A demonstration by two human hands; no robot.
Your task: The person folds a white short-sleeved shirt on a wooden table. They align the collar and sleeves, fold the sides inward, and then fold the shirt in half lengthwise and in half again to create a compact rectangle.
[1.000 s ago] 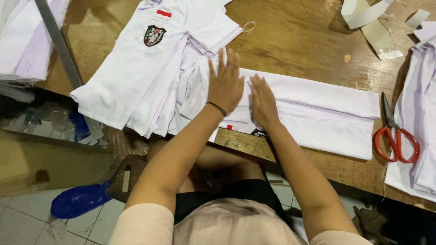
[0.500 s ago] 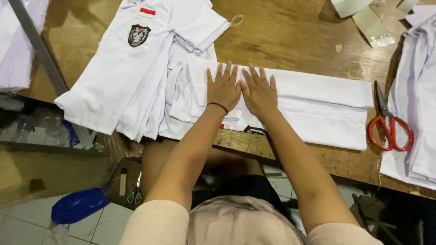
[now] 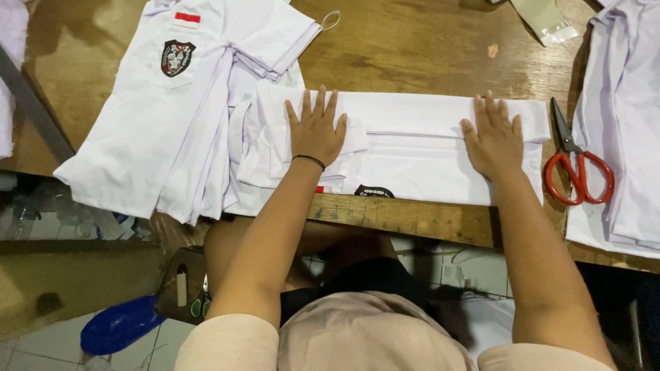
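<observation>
Both palms are pressing flat, fingers spread: left hand (image 3: 315, 132) and right hand (image 3: 493, 141) lying on the folded white cotton shirt (image 3: 412, 148), red-handled scissors (image 3: 576, 165) sitting just beside it on the wooden surface (image 3: 412, 48).

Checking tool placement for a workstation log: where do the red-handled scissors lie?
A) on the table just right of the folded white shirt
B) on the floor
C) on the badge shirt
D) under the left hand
A: the red-handled scissors lie on the wooden table, just right of the folded white shirt and right hand.

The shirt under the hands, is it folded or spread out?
Folded: the shirt is a narrow band with layered edges, pressed flat by the left hand and right hand.
</observation>
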